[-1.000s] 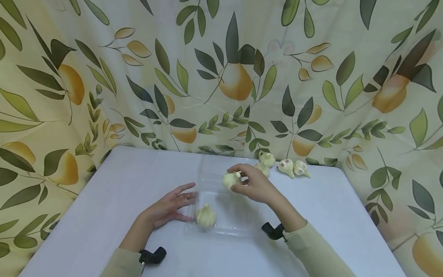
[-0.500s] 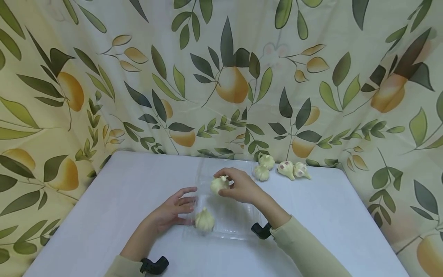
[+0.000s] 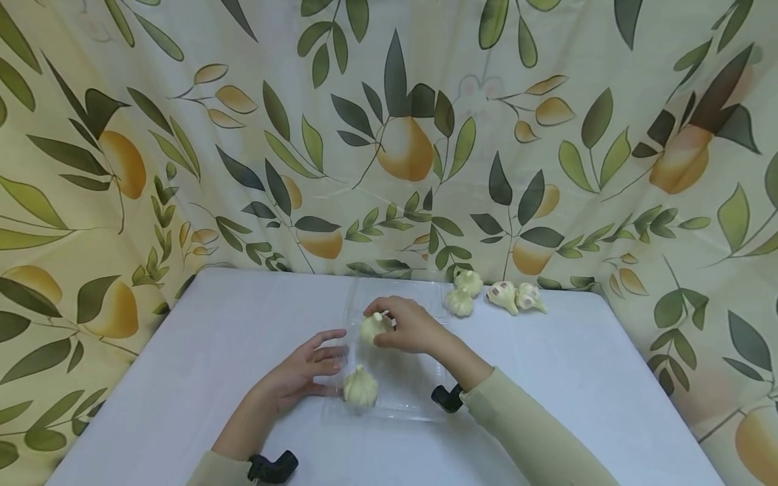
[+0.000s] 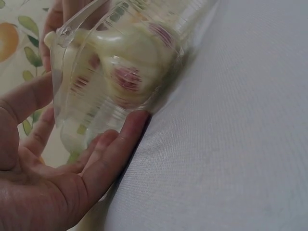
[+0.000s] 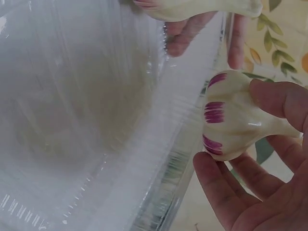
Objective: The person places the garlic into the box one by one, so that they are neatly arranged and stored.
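Observation:
My right hand [image 3: 407, 327] holds a cream garlic bulb [image 3: 373, 328] between thumb and fingers, over the left part of a clear plastic box [image 3: 413, 388]. Purple streaks mark this held bulb's round end in the right wrist view, and its stem points toward the palm. A second garlic bulb [image 3: 360, 388] sits in the box's front left corner; through the clear wall its purple patches [image 4: 127, 77] show in the left wrist view. With fingers spread and fairly straight, my left hand [image 3: 304, 370] touches the box's left side.
Behind the box's right side lie two pale garlic bulbs [image 3: 460, 303], and right of them two purple-marked bulbs [image 3: 502, 295]. The box's clear lid [image 3: 389, 290] lies folded back toward the leaf-print curtain [image 3: 243, 135]. A white cloth [image 3: 535, 385] covers the table.
The right hand has carried its garlic bulb leftward over the box, toward the left side. The left hand stays at the box's left wall.

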Available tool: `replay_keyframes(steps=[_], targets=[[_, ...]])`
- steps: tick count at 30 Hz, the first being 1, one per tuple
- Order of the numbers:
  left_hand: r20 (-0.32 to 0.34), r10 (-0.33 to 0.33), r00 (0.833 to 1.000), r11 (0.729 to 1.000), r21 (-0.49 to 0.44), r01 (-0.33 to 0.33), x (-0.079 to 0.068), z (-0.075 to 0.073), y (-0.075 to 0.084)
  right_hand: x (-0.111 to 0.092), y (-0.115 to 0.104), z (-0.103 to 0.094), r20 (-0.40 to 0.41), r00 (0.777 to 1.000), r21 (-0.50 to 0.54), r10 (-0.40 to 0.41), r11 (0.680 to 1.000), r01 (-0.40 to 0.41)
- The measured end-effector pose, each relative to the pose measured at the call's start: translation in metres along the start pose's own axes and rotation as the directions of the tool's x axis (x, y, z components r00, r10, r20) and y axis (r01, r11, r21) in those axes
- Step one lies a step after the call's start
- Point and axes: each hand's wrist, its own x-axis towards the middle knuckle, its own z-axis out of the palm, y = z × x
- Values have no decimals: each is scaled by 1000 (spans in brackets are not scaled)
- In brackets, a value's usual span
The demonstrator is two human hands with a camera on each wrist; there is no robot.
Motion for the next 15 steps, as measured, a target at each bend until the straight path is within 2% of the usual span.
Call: replay_keyframes(steps=[8,15], targets=[[-11,5,1000,1000,10,-5,0,1,-1,0,-5,6,6,1000,0,17,1000,-17],[7,18,1000,1000,11,-18,1,0,-1,-3,-13,11,3,1000,-48,3,999,-2]])
